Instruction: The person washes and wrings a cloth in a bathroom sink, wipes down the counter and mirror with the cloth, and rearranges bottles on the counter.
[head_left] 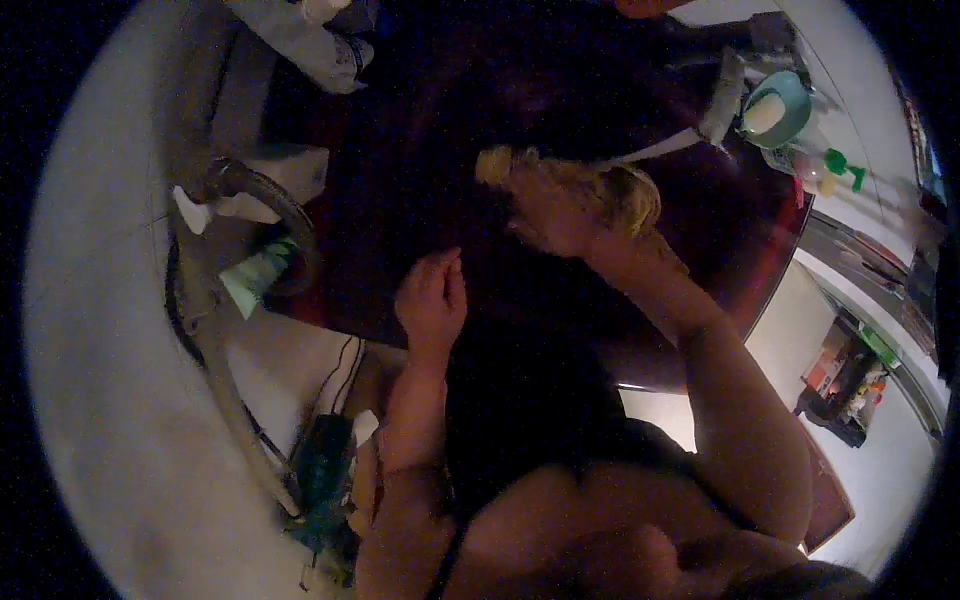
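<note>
Over the dark reddish tabletop (400,200), my right hand (550,215) reaches forward with its fingers curled on a small yellowish piece (494,165); dim light hides its exact kind. Just beyond my right wrist lies a yellowish, streaked bundle (630,200), partly covered by the hand and forearm. I cannot tell whether the two yellowish parts are joined. My left hand (434,290) is closed in a loose fist near the table's front edge, apart from the yellowish things, and nothing shows in it.
At right stand a teal dish (777,110) with a pale bar in it and a green pump top (845,168). A pale box (290,175) and a green packet (258,273) are at left. Lower right, a dark container (845,390) holds small items.
</note>
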